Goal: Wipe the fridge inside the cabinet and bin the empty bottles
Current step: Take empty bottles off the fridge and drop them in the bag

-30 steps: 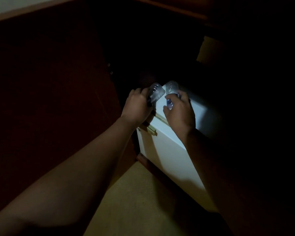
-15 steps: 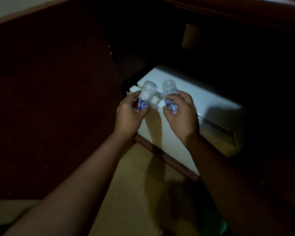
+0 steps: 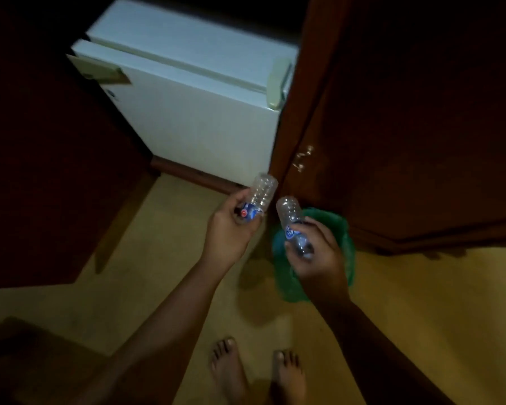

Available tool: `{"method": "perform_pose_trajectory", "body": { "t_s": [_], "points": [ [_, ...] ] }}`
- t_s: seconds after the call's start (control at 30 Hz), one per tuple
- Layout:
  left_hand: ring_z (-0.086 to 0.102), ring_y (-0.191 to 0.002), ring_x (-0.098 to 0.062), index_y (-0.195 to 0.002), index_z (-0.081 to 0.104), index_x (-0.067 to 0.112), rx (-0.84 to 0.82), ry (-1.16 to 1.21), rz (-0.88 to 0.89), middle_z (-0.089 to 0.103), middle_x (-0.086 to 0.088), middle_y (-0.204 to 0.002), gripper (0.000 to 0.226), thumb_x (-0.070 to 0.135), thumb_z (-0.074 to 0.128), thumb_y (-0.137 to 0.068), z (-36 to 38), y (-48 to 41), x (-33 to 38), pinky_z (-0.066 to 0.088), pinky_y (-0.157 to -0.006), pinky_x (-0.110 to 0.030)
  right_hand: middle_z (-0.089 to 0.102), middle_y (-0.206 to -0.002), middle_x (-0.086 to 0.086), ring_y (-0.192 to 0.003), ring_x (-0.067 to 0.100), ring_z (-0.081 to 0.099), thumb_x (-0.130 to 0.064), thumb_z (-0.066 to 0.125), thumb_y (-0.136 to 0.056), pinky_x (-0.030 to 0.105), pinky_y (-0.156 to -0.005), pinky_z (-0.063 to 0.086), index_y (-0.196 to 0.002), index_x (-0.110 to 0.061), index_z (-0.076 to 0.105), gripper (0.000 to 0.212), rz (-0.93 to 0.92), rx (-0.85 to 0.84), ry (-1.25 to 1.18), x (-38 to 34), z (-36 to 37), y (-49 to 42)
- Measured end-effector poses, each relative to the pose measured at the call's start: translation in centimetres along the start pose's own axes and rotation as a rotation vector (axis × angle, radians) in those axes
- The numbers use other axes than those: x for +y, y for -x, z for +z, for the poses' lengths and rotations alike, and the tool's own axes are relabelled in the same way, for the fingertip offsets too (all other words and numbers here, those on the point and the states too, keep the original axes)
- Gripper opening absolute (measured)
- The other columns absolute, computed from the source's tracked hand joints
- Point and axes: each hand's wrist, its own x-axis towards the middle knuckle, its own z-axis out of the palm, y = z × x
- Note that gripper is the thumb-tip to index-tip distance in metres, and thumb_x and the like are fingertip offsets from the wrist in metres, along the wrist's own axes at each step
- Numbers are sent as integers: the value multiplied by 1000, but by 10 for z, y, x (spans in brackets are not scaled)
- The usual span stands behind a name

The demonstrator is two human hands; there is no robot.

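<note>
A small white fridge (image 3: 187,92) stands with its door closed inside the dark wooden cabinet (image 3: 406,127). My left hand (image 3: 231,229) grips a clear empty plastic bottle (image 3: 56,192) with a blue and red label, base pointing up. My right hand (image 3: 319,252) grips a second clear empty bottle (image 3: 291,213), also base up. Below the right hand, on the floor by the cabinet's corner, sits a bin lined with a green bag (image 3: 346,249). Both bottles are held low, in front of the fridge's bottom right corner.
The open cabinet door (image 3: 50,171) stands dark at the left. My bare feet (image 3: 257,372) are on the tan floor (image 3: 164,258) near the bottom edge. A dark low object (image 3: 27,355) lies at the bottom left.
Both hands have drawn the bottles away from the fridge top, down and to the right, over toward the green bin. The view has pulled back and now shows the whole fridge and floor.
</note>
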Motion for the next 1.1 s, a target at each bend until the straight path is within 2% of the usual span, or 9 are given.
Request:
{"method": "perform_pose_trajectory", "body": {
  "t_s": [0.07, 0.17, 0.27, 0.43, 0.57, 0.7, 0.83, 1.03, 1.1],
  "points": [
    [63, -94, 15, -136, 62, 25, -90, -37, -70, 69, 18, -113, 51, 14, 78, -88, 45, 12, -9, 50, -76, -5, 57, -138, 1, -119, 14, 60, -34, 63, -98, 40, -100, 58, -131, -15, 65, 38, 102, -25, 32, 39, -14, 15],
    [66, -90, 11, -133, 64, 25, -191, -76, -187, 72, 15, -109, 46, 17, 78, -89, 101, 23, -28, 56, -80, -14, 58, -134, 4, -109, 12, 59, -25, 71, -96, 19, -87, 53, -129, -18, 66, 34, 269, -17, 91, 77, -34, 25],
    [69, -104, -6, -136, 62, 20, -249, -129, -286, 73, 4, -121, 50, 22, 79, -89, 146, 27, -44, 58, -95, -31, 56, -137, 11, -114, 25, 61, -23, 72, -96, 28, -84, 52, -134, -20, 63, 39, 396, -27, 97, 110, -44, 27],
    [67, -98, -14, -127, 65, 16, -258, -203, -381, 72, 0, -115, 38, 25, 76, -91, 185, 26, -56, 53, -75, -21, 56, -139, 11, -117, 26, 60, -27, 70, -96, 39, -92, 57, -139, -23, 58, 45, 507, -33, 84, 144, -42, 15],
    [66, -100, -16, -124, 66, 17, -256, -243, -389, 70, 2, -113, 36, 35, 72, -93, 201, 15, -60, 51, -85, -29, 65, -129, 7, -110, 22, 65, -32, 70, -95, 37, -90, 56, -133, -24, 60, 40, 506, -41, -4, 157, -34, -1],
    [66, -107, -21, -119, 69, 18, -321, -234, -359, 72, -3, -117, 35, 45, 58, -100, 203, 4, -58, 46, -86, -31, 55, -149, 4, -133, 23, 56, -36, 70, -96, 45, -112, 47, -152, -24, 45, 63, 537, -141, -100, 158, -25, -14],
    [59, -130, -20, -141, 60, 18, -262, -164, -373, 63, -1, -141, 40, 32, 56, -104, 183, 5, -61, 44, -113, -39, 58, -144, 7, -127, 27, 61, -36, 69, -98, 47, -109, 51, -146, -22, 50, 53, 492, -172, 17, 157, -20, -11],
    [62, -99, 4, -132, 63, 17, -124, -109, -271, 68, 11, -113, 28, 21, 55, -105, 123, 20, -53, 44, -73, -2, 55, -137, 1, -120, 17, 57, -28, 63, -102, 35, -99, 52, -139, -22, 56, 38, 373, -208, 140, 127, -24, 2],
    [64, -105, -2, -132, 64, 18, -66, -117, -234, 67, 12, -115, 29, 20, 57, -104, 95, 25, -48, 43, -79, -5, 59, -130, 1, -111, 9, 56, -27, 62, -103, 27, -94, 47, -133, -20, 60, 31, 272, -185, 153, 109, -22, 6]
  ]
}}
